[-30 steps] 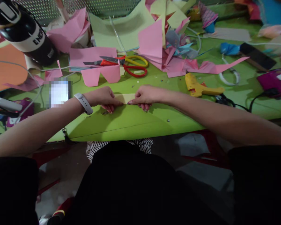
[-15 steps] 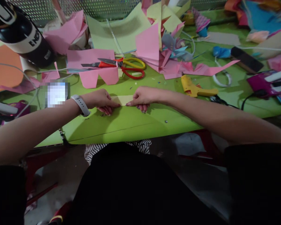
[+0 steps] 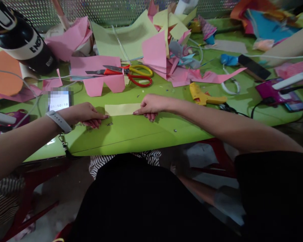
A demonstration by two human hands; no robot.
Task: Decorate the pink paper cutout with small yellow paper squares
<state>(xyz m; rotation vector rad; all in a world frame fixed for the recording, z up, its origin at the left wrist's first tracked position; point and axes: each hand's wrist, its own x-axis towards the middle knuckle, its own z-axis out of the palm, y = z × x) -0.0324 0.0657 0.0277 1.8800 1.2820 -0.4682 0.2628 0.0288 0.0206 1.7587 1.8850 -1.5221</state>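
A pale yellow paper strip (image 3: 120, 110) lies lengthwise across the green table in front of me. My right hand (image 3: 152, 106) pinches its right end between thumb and curled fingers. At the strip's lower left corner, the thumb tip of my left hand (image 3: 90, 115) touches the paper. The left fingers are curled below the thumb, and a pale watch band circles that wrist. Scissors (image 3: 131, 71) with red and yellow handles rest on pink paper (image 3: 96, 64) beyond the strip. Off to the right lies a yellow glue gun (image 3: 206, 95).
A phone (image 3: 60, 100) showing a timer lies behind my left wrist. A black bottle (image 3: 27, 42) stands at the back left. Cut paper scraps (image 3: 155, 50) pile up at the back. A purple device (image 3: 276, 94) with cables sits at right, near another person's arm (image 3: 290, 43).
My left hand has slid left along the strip, from near its middle to its left end, uncovering more paper. My right hand keeps hold of the right end.
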